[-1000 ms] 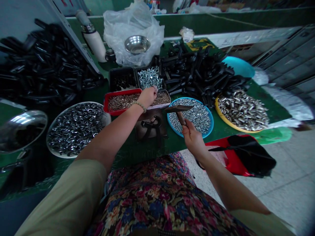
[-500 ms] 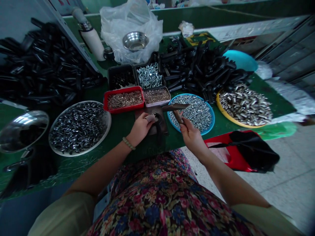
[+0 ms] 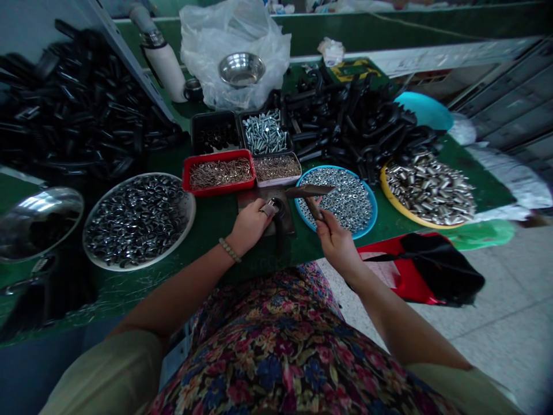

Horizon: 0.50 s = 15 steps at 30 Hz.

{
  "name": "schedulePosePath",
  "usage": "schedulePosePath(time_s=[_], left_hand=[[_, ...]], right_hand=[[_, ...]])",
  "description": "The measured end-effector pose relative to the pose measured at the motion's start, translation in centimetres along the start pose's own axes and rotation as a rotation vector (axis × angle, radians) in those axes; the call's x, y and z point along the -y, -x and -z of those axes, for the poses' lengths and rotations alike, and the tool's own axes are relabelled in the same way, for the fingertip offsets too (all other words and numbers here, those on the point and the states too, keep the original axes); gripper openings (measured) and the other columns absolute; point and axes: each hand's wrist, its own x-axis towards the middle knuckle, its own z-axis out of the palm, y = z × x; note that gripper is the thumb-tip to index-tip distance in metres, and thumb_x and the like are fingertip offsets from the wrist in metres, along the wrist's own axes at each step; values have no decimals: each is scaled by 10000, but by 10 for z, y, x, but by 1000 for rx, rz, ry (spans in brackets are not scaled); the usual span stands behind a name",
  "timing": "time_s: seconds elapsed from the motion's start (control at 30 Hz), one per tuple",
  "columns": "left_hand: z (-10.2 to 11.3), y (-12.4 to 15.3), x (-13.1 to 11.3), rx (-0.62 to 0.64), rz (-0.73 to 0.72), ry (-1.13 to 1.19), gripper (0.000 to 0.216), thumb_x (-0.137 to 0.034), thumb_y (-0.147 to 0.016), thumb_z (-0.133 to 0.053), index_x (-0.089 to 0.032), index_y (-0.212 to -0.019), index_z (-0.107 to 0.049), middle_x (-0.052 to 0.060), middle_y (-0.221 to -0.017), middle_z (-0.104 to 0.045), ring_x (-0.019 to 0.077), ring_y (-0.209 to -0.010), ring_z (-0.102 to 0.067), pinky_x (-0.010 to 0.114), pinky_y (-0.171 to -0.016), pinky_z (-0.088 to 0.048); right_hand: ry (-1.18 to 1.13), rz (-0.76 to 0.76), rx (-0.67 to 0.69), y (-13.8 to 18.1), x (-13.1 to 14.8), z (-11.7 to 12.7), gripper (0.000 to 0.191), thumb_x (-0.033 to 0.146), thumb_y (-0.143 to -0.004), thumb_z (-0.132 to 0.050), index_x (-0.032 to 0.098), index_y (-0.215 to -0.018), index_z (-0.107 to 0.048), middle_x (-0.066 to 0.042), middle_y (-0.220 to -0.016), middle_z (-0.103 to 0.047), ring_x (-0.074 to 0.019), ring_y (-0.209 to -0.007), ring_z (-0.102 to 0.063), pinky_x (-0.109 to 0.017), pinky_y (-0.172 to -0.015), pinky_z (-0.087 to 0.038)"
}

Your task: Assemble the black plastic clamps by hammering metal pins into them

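My left hand [image 3: 251,222] is closed in a pinch over a dark metal block [image 3: 268,212] on the green bench. Its fingertips press a small part onto a black clamp piece [image 3: 279,214] lying on that block; the part is too small to name. My right hand [image 3: 336,239] grips the handle of a small hammer [image 3: 310,193], whose head hovers over the blue plate of small nuts [image 3: 341,199], just right of the block.
A red tray of pins [image 3: 218,172] and a tray of small screws [image 3: 276,168] sit behind the block, with bolts [image 3: 264,131] further back. A white plate of shiny rings [image 3: 137,219], a yellow plate of sleeves [image 3: 427,189] and heaps of black parts [image 3: 358,124] surround them.
My left hand drew back from the far tray of small screws to the metal block and settled on the black clamp piece. The right hand with the hammer barely moved.
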Motion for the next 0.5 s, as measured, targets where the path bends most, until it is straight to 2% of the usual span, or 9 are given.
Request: schedulePosePath(time_s=[0.2,0.33,0.4,0.5], left_hand=[[7,3,-4,41,-66,-107,237,-284,-962,-418,-166,-973,-624,71,-942,-582,192,-820,-519,312,-709,-417],[13,10,-5,71,-115,-31,231,-243,-953,-423,-162,-1039,-621,95,-1046,-599,217,-917,-529,344,-805,-451],[16,17,-5,68,-74,88,245,-245,-939,-456,-165,-1119,-601,99,-1119,-587,224,-989,-533,353,-875,-463],[19,35,-7,38,51,246,425,-299,-903,-537,-180,-1309,-491,108,-1207,-545,234,-1072,-534,367,-949,-466]], right_hand=[[-17,0,19,2,2,-3,381,346,-961,-396,171,-1264,-548,-112,-1033,-712,-233,-889,-686,-358,-780,-541],[-22,27,30,4,1,-5,372,331,-962,-396,177,-1267,-543,-114,-1107,-698,-233,-973,-675,-372,-840,-538],[-14,22,88,4,5,-4,378,314,-963,-391,174,-1284,-531,-116,-1137,-692,-238,-1016,-669,-385,-871,-533],[32,40,199,4,18,-1,423,284,-956,-399,195,-1363,-478,-117,-1228,-659,-257,-1087,-650,-423,-915,-524]])
